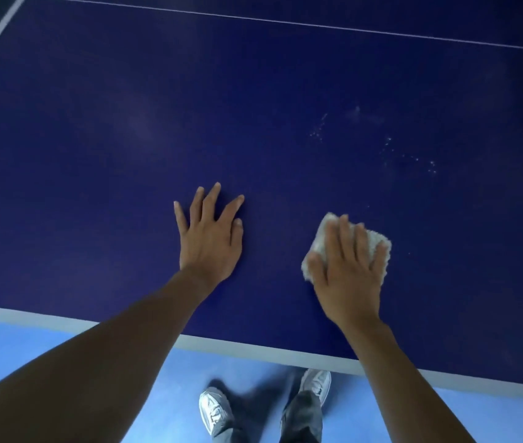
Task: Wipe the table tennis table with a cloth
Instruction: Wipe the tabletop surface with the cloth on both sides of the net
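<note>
Where right hand point(348, 273) presses — cloth point(378, 239) pale, nubby.

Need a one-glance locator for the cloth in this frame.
Start at the dark blue table tennis table and its white near edge. Two hands lie flat just past that edge; the cloth sits under the right hand. It is the only pale, nubbly pad on the blue; the left hand covers nothing.

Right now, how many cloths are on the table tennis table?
1. The white cloth lies on the table tennis table under the flat right hand. The left hand, to its left, holds none. The table runs past the frame, so more may be hidden.
</note>
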